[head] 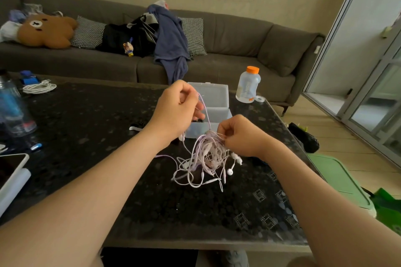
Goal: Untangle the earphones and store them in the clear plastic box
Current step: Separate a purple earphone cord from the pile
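Two hands pinch thin pale-lilac cord: left hand (175, 110) lifts one strand, right hand (240, 136) grips the top of the tangled earphones (206, 158), whose loops and white buds trail onto the dark speckled glossy table (108, 119) just before the open clear plastic box (213, 102).

Top of dark speckled table (108, 115) is shiny. Near far edge: clear plastic box (213, 102), lid up. At far right corner: pale bottle with orange cap (248, 85), small tape ring (259, 99) just beside it. In front of box: earphones (206, 158) in messy bunch, bottom loops on table. Far left: coiled white cable (39, 88), blue thing (29, 79) just behind it. Left edge: big blue water bottle (13, 108). Near left edge: tablet (10, 169), small blue stick (36, 146) near it.
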{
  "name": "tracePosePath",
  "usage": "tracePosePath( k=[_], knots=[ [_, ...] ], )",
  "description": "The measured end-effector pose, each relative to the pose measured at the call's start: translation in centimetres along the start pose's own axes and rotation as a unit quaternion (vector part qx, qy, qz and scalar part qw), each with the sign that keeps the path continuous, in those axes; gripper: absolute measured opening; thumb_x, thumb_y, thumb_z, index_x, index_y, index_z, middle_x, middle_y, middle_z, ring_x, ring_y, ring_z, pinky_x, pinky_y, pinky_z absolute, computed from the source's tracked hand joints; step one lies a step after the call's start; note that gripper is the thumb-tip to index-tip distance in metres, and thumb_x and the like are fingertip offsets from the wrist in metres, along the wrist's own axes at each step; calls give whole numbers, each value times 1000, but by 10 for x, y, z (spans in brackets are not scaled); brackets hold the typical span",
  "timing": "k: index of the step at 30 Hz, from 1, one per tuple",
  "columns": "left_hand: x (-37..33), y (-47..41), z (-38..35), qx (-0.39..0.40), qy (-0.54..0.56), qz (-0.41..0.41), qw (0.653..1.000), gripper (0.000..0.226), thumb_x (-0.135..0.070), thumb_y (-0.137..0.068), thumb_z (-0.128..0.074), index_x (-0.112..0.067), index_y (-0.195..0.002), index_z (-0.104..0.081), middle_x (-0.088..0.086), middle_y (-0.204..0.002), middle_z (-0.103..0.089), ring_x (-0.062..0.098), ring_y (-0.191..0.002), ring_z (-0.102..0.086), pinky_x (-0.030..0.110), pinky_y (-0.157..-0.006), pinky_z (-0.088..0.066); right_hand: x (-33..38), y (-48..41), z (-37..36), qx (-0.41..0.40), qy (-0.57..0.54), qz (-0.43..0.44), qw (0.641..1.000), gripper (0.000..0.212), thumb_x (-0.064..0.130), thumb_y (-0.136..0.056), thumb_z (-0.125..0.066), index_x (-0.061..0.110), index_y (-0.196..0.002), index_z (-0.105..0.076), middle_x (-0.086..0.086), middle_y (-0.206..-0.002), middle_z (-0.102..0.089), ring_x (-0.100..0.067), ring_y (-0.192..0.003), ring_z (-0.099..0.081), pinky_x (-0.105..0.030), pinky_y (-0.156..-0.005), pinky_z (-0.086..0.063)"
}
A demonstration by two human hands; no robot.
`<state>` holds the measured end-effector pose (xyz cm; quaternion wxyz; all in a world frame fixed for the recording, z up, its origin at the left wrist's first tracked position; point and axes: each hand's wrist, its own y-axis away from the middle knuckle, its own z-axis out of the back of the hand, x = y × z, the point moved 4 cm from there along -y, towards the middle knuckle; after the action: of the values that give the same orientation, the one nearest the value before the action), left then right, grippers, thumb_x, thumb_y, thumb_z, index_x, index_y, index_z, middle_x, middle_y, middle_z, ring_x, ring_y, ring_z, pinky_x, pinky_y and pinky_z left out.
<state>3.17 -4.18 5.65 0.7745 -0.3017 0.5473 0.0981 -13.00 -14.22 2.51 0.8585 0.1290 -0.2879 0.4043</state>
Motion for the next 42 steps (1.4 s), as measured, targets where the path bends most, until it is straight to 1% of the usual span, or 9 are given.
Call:
tracePosePath(
  k=[7, 10, 14, 22, 25, 31, 34, 39, 42],
  knots=[
    [-7, 1, -3, 35, 61, 4, 998, 16, -23, -112, -51, -9, -112, -58, 3, -98, -78, 16, -54, -59, 23, -50, -48, 10, 3, -1, 12, -159, 10, 987, 37, 13, -92, -70, 27, -125, -61, -9, -102, -73, -22, -94, -71, -34, -89, -57],
    [-9, 2, -3, 51, 53, 1, 997, 16, -22, -112, -51, -8, -113, -59, 3, -99, -79, 12, -49, -49, 21, -48, -42, 25, 3, 3, -54, -193, 70, 977, 18, 21, -103, -64, 20, -111, -80, -1, -92, -77, -9, -84, -70, -18, -79, -53],
    [-10, 2, -2, 57, 101, 25, 993, 21, -22, -113, -48, -3, -117, -56, 3, -104, -80, 13, -48, -46, 22, -46, -37, 19, -5, 3, -112, -127, 77, 983, 22, 26, -103, -67, 13, -93, -83, 9, -63, -66, -12, -55, -54, -26, -60, -49],
    [-9, -5, 6, -31, 311, 67, 948, 16, -24, -115, -44, -13, -122, -52, 7, -114, -80, 27, -98, -79, 33, -70, -62, -1, -7, -21, 52, 45, -5, 998, 21, 34, -101, -69, 21, -95, -84, 3, -87, -79, -11, -77, -71, -34, -80, -61],
    [6, -6, 1, -61, 274, 112, 953, 16, -14, -110, -55, -8, -125, -53, 14, -105, -79, 23, -79, -77, 32, -66, -61, 3, -8, -15, -6, -4, -7, 1000, 33, 35, -104, -62, 12, -88, -80, -14, -82, -72, -19, -68, -58, -46, -76, -57],
    [20, 2, -12, 53, 67, 197, 977, 19, -8, -98, -69, -13, -116, -65, 9, -94, -61, 14, -67, -49, 24, -49, -40, 24, -2, 5, -146, -107, 54, 982, 29, 23, -109, -57, 11, -101, -82, 17, -52, -57, -4, -45, -47, -18, -48, -37],
    [18, 5, -15, 86, 63, 219, 970, 13, -22, -105, -63, -14, -112, -70, 6, -98, -72, 9, -53, -41, 23, -45, -30, 29, -1, 10, -189, -135, 76, 970, 33, 30, -110, -55, 19, -94, -81, -2, -66, -70, -21, -61, -65, -35, -65, -57],
    [8, 4, -18, 159, 89, 197, 963, 71, -78, -96, -47, -16, -113, -77, -4, -106, -81, 9, -51, -41, 25, -50, -27, 34, 2, 21, -285, -177, 80, 939, 32, 29, -111, -52, 16, -97, -78, -7, -63, -71, -7, -54, -63, -19, -61, -50],
    [4, 9, -18, 211, 62, 124, 968, 66, -76, -90, -51, -21, -119, -74, -4, -109, -80, 12, -56, -38, 27, -54, -31, 41, 6, 26, -312, -229, 100, 917, 36, 26, -113, -49, 6, -98, -75, -8, -64, -72, -1, -49, -59, -14, -56, -45]
  ],
)
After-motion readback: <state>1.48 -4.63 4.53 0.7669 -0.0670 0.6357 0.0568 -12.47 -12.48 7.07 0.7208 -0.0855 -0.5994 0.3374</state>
